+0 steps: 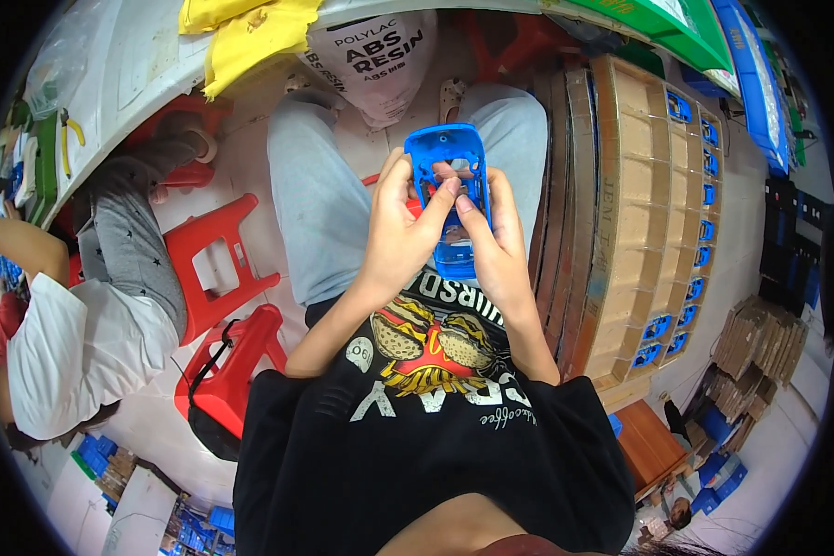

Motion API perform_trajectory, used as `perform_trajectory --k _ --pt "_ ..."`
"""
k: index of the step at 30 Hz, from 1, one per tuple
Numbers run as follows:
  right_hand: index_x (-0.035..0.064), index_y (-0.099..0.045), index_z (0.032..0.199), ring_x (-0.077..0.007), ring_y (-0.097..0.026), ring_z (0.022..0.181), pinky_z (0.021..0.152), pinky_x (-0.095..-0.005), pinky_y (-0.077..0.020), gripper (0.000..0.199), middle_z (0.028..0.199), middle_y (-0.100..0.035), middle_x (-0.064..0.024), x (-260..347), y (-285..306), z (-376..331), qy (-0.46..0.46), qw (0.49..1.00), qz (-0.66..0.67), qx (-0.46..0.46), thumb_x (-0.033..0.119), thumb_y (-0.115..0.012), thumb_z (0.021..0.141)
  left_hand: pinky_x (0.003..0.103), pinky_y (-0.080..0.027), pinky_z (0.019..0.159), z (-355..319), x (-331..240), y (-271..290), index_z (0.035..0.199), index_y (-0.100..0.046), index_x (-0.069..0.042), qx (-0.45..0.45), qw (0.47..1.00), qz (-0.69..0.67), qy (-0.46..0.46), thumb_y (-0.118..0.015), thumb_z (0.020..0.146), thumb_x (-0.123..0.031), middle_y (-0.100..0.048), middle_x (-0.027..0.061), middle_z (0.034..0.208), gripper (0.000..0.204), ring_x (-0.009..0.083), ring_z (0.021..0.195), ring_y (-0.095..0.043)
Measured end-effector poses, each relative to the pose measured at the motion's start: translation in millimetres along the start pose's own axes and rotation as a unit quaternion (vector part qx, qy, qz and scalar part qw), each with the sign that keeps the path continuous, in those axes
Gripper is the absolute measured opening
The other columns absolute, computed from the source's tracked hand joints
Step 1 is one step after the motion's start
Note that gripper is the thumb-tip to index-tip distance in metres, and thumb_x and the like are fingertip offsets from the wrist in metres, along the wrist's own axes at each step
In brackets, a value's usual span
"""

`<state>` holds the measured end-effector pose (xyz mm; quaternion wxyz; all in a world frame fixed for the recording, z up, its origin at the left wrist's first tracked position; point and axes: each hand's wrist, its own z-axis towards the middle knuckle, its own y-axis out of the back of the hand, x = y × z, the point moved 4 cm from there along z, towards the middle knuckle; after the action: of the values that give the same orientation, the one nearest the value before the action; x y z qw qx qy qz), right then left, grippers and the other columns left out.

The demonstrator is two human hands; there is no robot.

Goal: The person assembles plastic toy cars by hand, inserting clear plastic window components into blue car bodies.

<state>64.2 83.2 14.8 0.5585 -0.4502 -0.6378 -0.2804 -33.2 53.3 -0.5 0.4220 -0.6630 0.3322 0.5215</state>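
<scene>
A blue plastic shell [449,153], long and rounded with cut-out openings, is held upright over my lap. My left hand [400,227] grips its left side, the thumb pressing on its middle. On the right side, my right hand [496,243] clasps the shell, thumb reaching onto its face beside the left thumb. The lower end of the shell is partly hidden between my fingers. I sit in a black printed shirt and light jeans.
A cardboard tray [635,222] with divider cells stands to my right; several blue parts [704,227] fill its far column. Red plastic stools [218,269] stand to my left. Another person in a white top [74,347] sits at the far left. A white sack [375,60] lies ahead.
</scene>
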Motion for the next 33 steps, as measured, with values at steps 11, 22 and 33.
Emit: perform_trajectory --k 11,22,33 --pt "-0.0001 -0.042 0.098 -0.0093 -0.052 0.084 0.073 -0.0248 -0.0421 0.014 0.092 -0.057 -0.0082 -9.5 3.7 3.0 0.022 0.999 -0.038 -0.006 0.009 -0.044 0.087 0.023 -0.039 0.072 2.6 10.2 6.5 0.088 -0.050 0.001 0.021 0.992 0.117 -0.036 -0.054 0.079 -0.003 -0.048 0.0046 0.087 0.011 0.0101 0.082 -0.048" --pt "0.0000 -0.041 0.096 -0.0094 -0.053 0.069 0.058 -0.0236 -0.0433 0.011 0.083 -0.056 -0.0081 5.1 0.0 0.7 0.010 0.992 -0.124 -0.011 0.008 -0.042 0.088 0.023 -0.040 0.070 4.8 3.2 3.8 0.085 -0.050 0.001 -0.036 0.999 -0.018 0.001 -0.055 0.079 -0.003 -0.047 0.0042 0.086 0.009 0.0103 0.077 -0.049" --pt "-0.0008 -0.043 0.088 -0.0063 -0.050 0.056 0.048 -0.0222 -0.0406 0.005 0.070 -0.055 -0.0073 1.4 5.3 5.4 0.041 0.985 -0.164 -0.038 0.004 -0.044 0.086 0.031 -0.042 0.067 -3.2 0.2 1.9 0.092 -0.046 0.002 -0.016 0.989 0.148 -0.009 -0.052 0.078 -0.002 -0.052 0.0139 0.081 0.016 0.0217 0.074 -0.054"
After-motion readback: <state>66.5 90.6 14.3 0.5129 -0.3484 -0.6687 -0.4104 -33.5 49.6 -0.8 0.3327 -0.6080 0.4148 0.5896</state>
